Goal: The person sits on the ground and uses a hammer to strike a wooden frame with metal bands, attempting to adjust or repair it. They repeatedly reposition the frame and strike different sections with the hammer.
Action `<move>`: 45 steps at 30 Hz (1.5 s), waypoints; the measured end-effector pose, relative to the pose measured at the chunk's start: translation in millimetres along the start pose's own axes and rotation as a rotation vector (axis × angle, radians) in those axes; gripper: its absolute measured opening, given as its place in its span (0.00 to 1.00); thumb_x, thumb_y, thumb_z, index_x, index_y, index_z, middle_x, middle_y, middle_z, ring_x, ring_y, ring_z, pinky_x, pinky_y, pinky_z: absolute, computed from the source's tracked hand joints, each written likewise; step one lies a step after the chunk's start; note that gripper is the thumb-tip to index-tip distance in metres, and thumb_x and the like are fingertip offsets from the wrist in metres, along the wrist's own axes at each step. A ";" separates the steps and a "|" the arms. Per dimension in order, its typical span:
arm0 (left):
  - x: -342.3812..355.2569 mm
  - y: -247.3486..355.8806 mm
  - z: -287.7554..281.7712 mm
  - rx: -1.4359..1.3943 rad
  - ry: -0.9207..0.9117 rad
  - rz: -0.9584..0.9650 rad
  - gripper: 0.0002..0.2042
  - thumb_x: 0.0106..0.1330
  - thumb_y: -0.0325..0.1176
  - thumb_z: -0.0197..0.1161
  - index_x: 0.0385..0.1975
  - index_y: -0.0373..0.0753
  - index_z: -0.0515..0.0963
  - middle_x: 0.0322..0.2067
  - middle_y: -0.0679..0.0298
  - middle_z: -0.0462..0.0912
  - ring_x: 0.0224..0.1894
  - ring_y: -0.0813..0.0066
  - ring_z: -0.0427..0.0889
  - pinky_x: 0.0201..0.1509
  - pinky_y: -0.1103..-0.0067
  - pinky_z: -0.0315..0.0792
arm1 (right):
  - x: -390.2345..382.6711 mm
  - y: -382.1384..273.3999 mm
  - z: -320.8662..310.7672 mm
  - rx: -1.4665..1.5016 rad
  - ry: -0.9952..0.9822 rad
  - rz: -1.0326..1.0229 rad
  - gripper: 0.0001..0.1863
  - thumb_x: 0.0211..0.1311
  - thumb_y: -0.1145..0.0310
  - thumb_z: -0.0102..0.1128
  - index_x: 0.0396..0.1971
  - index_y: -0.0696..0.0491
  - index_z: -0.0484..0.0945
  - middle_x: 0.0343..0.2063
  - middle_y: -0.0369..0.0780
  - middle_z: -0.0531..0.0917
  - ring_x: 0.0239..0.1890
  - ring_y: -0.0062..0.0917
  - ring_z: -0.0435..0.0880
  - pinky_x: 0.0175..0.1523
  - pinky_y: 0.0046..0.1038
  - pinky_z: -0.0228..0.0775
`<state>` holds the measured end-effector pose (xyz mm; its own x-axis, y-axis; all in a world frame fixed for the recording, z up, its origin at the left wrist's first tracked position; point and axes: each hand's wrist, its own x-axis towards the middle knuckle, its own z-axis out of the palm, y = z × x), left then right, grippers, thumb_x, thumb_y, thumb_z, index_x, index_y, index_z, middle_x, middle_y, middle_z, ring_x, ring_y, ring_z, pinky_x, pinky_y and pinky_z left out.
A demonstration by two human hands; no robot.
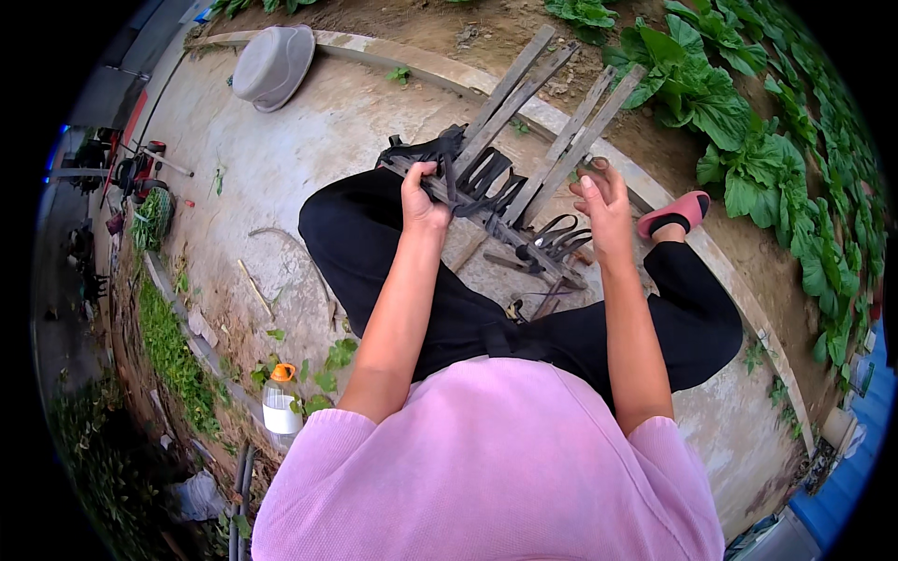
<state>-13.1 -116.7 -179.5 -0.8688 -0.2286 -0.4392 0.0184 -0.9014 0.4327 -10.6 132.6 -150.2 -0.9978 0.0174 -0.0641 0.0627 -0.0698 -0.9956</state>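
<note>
In front of me a weathered wooden folding stool lies tipped over, with its grey legs pointing up and away. Black straps are wound along its crossbar, and some hang in loose loops at the right end. My left hand is closed around the crossbar near its left end, thumb on top, beside a bunch of strap. Held up to the right of the legs, my right hand has its fingers bent and apart. Whether anything small lies at its fingertips is hard to make out.
A grey bucket-shaped hat or tub lies on the concrete at the far left. Leafy green plants grow beyond a low curb. A bottle with an orange cap stands near my left elbow. A red wheeled machine is farther left.
</note>
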 end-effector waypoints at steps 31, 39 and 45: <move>-17.3 -11.4 -19.9 -0.045 -0.055 -0.047 0.09 0.47 0.25 0.54 0.29 0.33 0.74 0.31 0.60 0.78 0.34 0.65 0.77 0.46 0.68 0.71 | 0.3 -12.3 -6.5 -0.009 0.034 0.008 0.14 0.52 0.73 0.59 0.39 0.62 0.72 0.29 0.37 0.77 0.30 0.18 0.76 0.35 0.18 0.68; -28.0 8.0 13.3 0.099 -0.242 0.109 0.15 0.47 0.20 0.50 0.38 0.31 0.69 0.35 0.56 0.76 0.39 0.62 0.77 0.48 0.68 0.72 | -9.5 24.1 -17.2 0.221 -0.011 0.231 0.17 0.54 0.70 0.58 0.41 0.62 0.70 0.30 0.39 0.77 0.30 0.20 0.77 0.34 0.19 0.69; -34.3 12.2 38.2 0.218 -0.297 0.199 0.19 0.46 0.18 0.48 0.43 0.32 0.65 0.37 0.55 0.74 0.40 0.61 0.77 0.47 0.68 0.73 | -18.2 28.8 -24.1 0.096 -0.089 0.249 0.15 0.59 0.64 0.53 0.39 0.60 0.71 0.30 0.39 0.78 0.30 0.19 0.77 0.32 0.18 0.68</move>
<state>-2.0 -105.8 -129.1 -0.9645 -0.2455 -0.0978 0.1229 -0.7443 0.6564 9.9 154.3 -179.4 -0.9502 -0.0990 -0.2954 0.3080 -0.1549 -0.9387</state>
